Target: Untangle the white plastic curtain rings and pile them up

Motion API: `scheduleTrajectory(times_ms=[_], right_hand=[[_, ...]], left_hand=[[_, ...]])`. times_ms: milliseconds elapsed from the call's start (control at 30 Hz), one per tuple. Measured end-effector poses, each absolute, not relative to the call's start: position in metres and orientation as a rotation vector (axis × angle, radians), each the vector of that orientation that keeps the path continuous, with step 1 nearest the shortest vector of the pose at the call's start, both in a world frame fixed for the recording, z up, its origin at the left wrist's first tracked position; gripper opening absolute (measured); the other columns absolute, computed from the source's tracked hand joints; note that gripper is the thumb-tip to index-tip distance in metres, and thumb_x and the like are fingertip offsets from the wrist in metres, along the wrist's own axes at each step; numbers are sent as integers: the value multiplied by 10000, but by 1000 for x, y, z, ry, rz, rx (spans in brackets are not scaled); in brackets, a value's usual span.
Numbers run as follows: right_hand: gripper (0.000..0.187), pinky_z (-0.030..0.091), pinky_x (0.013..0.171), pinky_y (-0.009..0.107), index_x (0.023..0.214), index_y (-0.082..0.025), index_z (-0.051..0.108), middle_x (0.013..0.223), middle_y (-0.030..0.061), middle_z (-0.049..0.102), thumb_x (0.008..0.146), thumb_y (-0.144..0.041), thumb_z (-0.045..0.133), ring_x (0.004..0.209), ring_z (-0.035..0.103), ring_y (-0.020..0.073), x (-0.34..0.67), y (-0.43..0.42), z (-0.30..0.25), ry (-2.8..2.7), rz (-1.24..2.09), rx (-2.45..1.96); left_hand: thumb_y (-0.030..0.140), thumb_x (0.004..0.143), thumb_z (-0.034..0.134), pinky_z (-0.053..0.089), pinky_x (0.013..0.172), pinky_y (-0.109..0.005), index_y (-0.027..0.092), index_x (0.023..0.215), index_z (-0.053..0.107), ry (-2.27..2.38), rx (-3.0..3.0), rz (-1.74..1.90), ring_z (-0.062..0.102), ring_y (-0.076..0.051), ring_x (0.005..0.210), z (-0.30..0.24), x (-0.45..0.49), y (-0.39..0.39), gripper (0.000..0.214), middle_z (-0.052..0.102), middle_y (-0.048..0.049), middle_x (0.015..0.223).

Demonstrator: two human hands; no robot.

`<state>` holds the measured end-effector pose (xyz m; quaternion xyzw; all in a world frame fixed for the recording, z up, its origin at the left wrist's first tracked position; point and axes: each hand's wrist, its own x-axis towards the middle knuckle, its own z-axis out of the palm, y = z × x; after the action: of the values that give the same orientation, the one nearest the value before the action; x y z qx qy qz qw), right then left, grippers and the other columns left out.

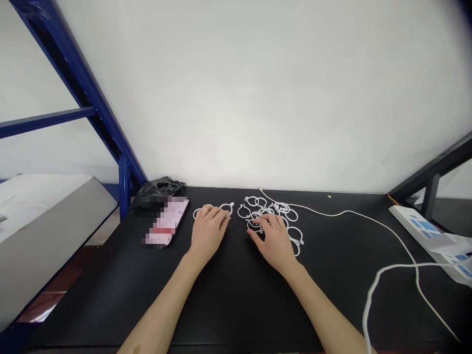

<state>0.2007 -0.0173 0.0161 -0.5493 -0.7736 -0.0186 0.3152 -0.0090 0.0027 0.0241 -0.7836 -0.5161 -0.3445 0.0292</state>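
My left hand point(209, 227) rests palm down over a few white plastic curtain rings, its fingers slightly bent and a little apart. One curtain ring point(232, 208) sticks out past the fingertips, and part of another ring point(194, 214) shows at the hand's left side. The hand hides how it touches them. At the near edge of a loose pile of curtain rings point(260, 202) is my right hand point(275, 242), its thumb and fingers spread over the rings. Several rings overlap in the pile, each with a small eyelet. Whether the fingertips touch a ring is unclear.
A phone with a pink screen point(176, 216), partly blurred, lies left on the black table point(228, 305). Behind it is a crumpled black plastic bag point(157, 189). White cables point(387, 228) run across the right side near a white power strip point(416, 223). Blue frame bars point(99, 118) rise at left.
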Motion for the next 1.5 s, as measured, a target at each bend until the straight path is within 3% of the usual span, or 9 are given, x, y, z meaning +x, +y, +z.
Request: scheduleTrajectory(times_ms=[100, 167, 533, 667, 833, 967, 1233, 1367, 1500], right_hand=[[44, 480, 866, 446, 884, -208, 672, 968, 87, 630, 875, -224, 632, 970, 525, 272, 202, -17, 15, -2110, -85, -1462], [79, 479, 844, 435, 838, -211, 662, 936, 78, 636, 890, -194, 604, 942, 524, 264, 203, -16, 15, -2126, -85, -1462], [40, 475, 834, 424, 851, -200, 649, 927, 76, 631, 876, -183, 622, 926, 514, 254, 203, -18, 15, -2100, -51, -1449], [64, 488, 833, 408, 892, -216, 634, 925, 62, 631, 913, -219, 573, 901, 546, 227, 199, -20, 22, -1961, 150, -1355], [77, 539, 802, 345, 914, -235, 629, 960, 37, 663, 911, -281, 568, 868, 630, 183, 195, -22, 27, -1762, 673, -1182], [97, 530, 777, 322, 883, -237, 629, 920, 19, 686, 915, -289, 554, 850, 645, 177, 192, -26, 33, -1765, 849, -1181], [71, 521, 776, 317, 949, -234, 619, 942, 27, 643, 903, -273, 580, 833, 611, 166, 189, -31, 36, -1857, 710, -1150], [315, 535, 760, 326, 1186, -257, 560, 991, 33, 632, 879, -284, 622, 808, 610, 164, 190, -30, 29, -1843, 595, -1223], [78, 509, 663, 286, 964, -237, 612, 869, 12, 640, 913, -291, 587, 733, 601, 149, 193, -29, 25, -1875, 552, -1212]], left_hand=[[215, 914, 551, 454, 804, -461, 211, 1074, 665, -1713, -2253, -1006, 527, -299, 996, 24, -12, 4, 196, 690, -88, 1035], [210, 907, 554, 458, 821, -469, 213, 1096, 659, -1706, -2241, -1028, 524, -304, 1018, 23, -11, 3, 216, 675, -94, 1080], [205, 916, 538, 465, 963, -458, 214, 1091, 649, -1504, -2620, -1054, 527, -250, 1073, 18, 3, -1, 207, 665, -60, 1061], [267, 917, 555, 469, 975, -461, 231, 1175, 623, -1508, -2670, -1129, 525, -250, 1103, 21, 3, -4, 269, 659, -65, 1098], [365, 885, 610, 438, 1031, -470, 263, 1426, 422, -1492, -2851, -1147, 497, -254, 1192, 27, 4, -9, 582, 609, -80, 1255], [377, 862, 646, 406, 1074, -469, 262, 1419, 417, -1463, -2905, -1164, 516, -240, 1172, 27, 5, -10, 613, 611, -71, 1241], [207, 837, 649, 478, 979, -426, 248, 1309, 509, -1460, -2897, -1189, 531, -233, 1113, 25, 4, -8, 493, 626, -58, 1167], [200, 849, 643, 492, 936, -409, 274, 1284, 543, -1393, -2934, -1145, 534, -230, 1068, 27, 4, -8, 452, 627, -51, 1136], [176, 859, 633, 487, 942, -402, 284, 1283, 561, -1332, -2984, -1106, 526, -222, 1066, 28, 5, -9, 444, 625, -49, 1133]])
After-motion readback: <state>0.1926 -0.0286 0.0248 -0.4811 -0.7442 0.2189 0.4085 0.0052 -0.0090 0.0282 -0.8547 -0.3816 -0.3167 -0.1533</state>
